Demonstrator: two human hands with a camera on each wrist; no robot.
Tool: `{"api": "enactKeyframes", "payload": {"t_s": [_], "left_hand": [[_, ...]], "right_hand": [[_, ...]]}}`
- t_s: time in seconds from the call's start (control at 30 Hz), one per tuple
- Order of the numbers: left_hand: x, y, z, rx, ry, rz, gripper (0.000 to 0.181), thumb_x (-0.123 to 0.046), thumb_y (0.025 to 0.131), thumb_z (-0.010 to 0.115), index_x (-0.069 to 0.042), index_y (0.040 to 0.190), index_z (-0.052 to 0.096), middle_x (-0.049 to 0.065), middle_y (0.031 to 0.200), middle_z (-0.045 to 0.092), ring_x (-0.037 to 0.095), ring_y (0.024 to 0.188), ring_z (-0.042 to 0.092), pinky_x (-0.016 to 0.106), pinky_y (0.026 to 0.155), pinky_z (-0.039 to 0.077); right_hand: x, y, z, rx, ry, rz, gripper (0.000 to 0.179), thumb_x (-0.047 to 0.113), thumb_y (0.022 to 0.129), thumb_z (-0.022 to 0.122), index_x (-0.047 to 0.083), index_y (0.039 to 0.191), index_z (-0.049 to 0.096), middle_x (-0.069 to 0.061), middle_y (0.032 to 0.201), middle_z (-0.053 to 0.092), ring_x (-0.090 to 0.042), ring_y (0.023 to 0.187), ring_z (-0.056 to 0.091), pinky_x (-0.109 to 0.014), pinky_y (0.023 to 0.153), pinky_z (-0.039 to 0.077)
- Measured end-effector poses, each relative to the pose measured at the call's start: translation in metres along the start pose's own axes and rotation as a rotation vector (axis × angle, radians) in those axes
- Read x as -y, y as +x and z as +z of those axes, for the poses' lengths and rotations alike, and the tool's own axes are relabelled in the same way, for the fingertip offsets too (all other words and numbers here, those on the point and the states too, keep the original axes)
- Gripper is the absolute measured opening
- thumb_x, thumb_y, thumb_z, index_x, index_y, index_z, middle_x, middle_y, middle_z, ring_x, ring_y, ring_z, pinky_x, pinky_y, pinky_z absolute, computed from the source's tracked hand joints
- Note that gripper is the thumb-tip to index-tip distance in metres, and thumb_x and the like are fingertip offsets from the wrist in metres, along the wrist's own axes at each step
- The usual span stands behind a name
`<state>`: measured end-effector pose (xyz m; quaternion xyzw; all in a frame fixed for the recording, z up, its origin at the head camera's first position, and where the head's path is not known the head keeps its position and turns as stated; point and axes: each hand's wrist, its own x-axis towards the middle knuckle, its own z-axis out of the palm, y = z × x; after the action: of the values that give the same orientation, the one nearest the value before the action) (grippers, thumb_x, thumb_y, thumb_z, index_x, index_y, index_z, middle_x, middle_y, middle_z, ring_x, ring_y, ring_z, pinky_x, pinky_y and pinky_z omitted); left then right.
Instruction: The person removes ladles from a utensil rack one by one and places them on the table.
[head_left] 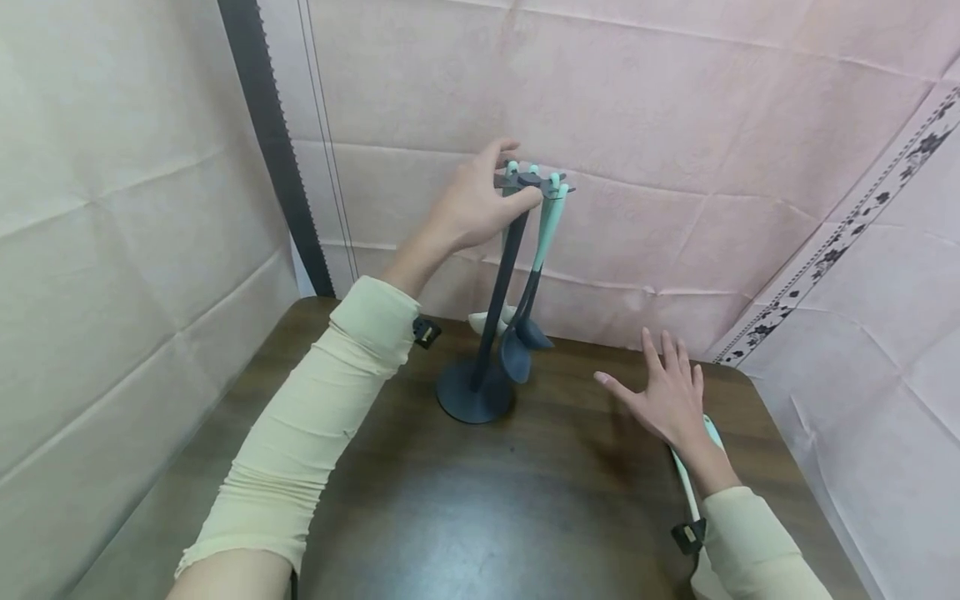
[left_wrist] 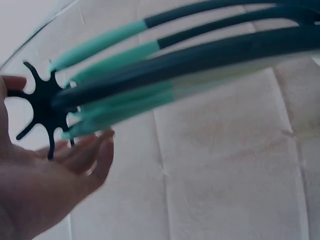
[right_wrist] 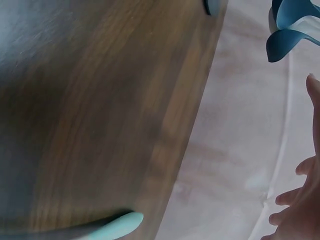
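A dark blue utensil stand (head_left: pixel 476 392) with a round base and a ring of hooks at its top stands toward the back of the table. My left hand (head_left: pixel 480 200) is at the top, its thumb in front of the hooks and its fingers curled round behind them. From the hooks hang several mint-handled utensils (left_wrist: pixel 112 44), among them a dark blue ladle (head_left: pixel 532 335), a dark blue spoon (head_left: pixel 515 358) and pale-headed ones partly hidden behind the pole. To the right, my right hand (head_left: pixel 667 400) hovers over the table with fingers spread, holding nothing.
Another mint-handled utensil (head_left: pixel 686 483) lies on the brown wooden table (head_left: pixel 450 500), partly covered by the right forearm. Its handle end (right_wrist: pixel 120 226) shows in the right wrist view. Creased pale cloth walls (head_left: pixel 600 100) surround the table at the back and both sides.
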<state>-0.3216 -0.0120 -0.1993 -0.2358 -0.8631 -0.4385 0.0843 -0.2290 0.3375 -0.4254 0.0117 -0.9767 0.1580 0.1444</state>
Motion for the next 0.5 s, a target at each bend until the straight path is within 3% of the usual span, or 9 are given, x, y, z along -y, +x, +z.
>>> {"api": "enactKeyframes", "payload": {"t_s": [0.1,0.33,0.43,0.5], "left_hand": [[0.005,0.004,-0.007,0.064,-0.029,0.028,0.087,-0.051,0.098,0.066,-0.028,0.169,0.022,-0.003,0.170,0.036,0.016,0.148,0.044,0.038,0.119,0.039],[0.017,0.013,-0.022,0.183,-0.128,0.109,0.098,-0.050,0.096,0.071,-0.030,0.171,0.011,-0.006,0.167,0.041,0.018,0.151,0.041,0.042,0.122,0.034],[0.017,0.012,-0.026,0.204,-0.089,0.090,0.103,-0.059,0.095,0.069,-0.032,0.171,0.006,-0.005,0.169,0.037,0.020,0.152,0.039,0.046,0.123,0.033],[0.012,0.007,-0.027,0.196,-0.029,0.042,0.105,-0.069,0.093,0.065,-0.034,0.171,0.004,-0.004,0.171,0.033,0.020,0.153,0.038,0.047,0.124,0.030]], "right_hand": [[0.005,0.002,-0.001,0.003,0.014,-0.001,0.112,0.079,0.091,0.060,0.018,0.172,0.012,-0.024,0.175,0.008,-0.047,0.161,0.000,-0.080,0.117,0.003],[0.015,0.003,-0.001,0.011,0.049,-0.008,0.111,0.079,0.091,0.059,0.019,0.172,0.012,-0.022,0.176,0.008,-0.043,0.162,-0.001,-0.078,0.118,0.004],[0.020,0.004,-0.003,0.007,0.058,-0.009,0.110,0.079,0.092,0.058,0.020,0.172,0.012,-0.022,0.176,0.010,-0.044,0.162,0.000,-0.078,0.118,0.004],[0.023,0.005,-0.006,-0.001,0.066,-0.009,0.108,0.078,0.093,0.058,0.020,0.172,0.012,-0.022,0.175,0.011,-0.044,0.161,0.001,-0.077,0.119,0.004]]}}
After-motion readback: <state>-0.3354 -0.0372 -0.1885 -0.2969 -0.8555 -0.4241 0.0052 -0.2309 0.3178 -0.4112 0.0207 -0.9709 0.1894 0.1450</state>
